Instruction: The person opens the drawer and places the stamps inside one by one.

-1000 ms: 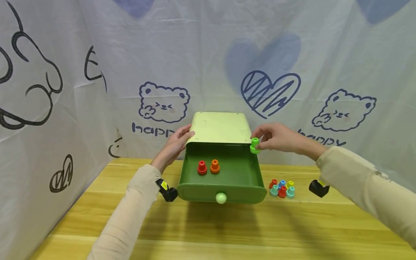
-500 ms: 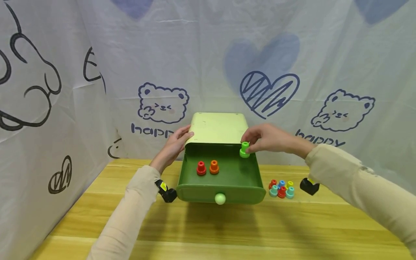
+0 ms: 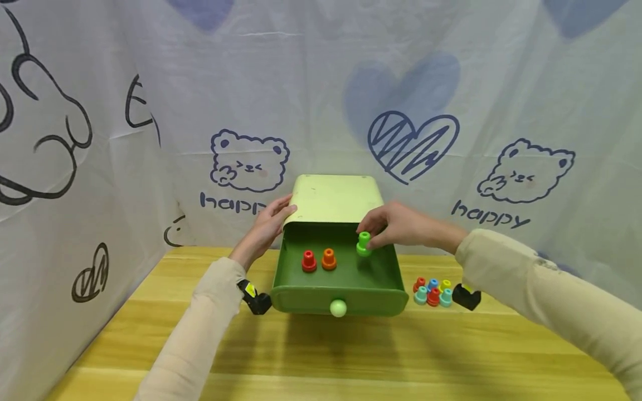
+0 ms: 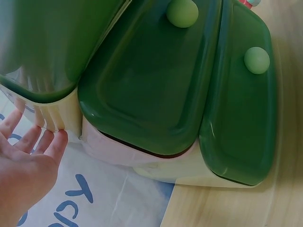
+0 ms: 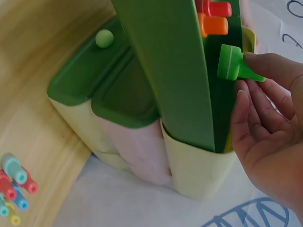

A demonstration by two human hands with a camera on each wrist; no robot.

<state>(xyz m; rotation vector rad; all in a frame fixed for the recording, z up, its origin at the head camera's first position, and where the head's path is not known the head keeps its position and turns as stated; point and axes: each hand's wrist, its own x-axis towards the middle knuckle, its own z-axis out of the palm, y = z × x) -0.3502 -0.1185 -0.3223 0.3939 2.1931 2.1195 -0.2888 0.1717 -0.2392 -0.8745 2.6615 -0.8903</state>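
In the head view a stack of drawers with a pale yellow top (image 3: 336,196) has its top green drawer (image 3: 301,299) pulled out. A red peg (image 3: 309,262) and an orange peg (image 3: 328,259) stand side by side in that drawer, wide base down. My right hand (image 3: 398,225) pinches a bright green peg (image 3: 364,244) over the drawer's right half; the right wrist view shows thumb and fingers on its narrow end. My left hand (image 3: 266,229) rests against the casing's upper left side, and in the left wrist view its fingertips (image 4: 59,135) touch the pale wall.
Several coloured pegs (image 3: 433,296) are grouped on the wooden table (image 3: 351,356) right of the drawers. Two closed drawers, a middle one (image 4: 142,90) and a lower one (image 4: 241,118), sit below the pulled-out one. A printed white cloth (image 3: 321,100) hangs behind.
My right hand has carried the green peg leftward and lower, from the drawer's right edge to over its inside. The left hand keeps its place on the casing.
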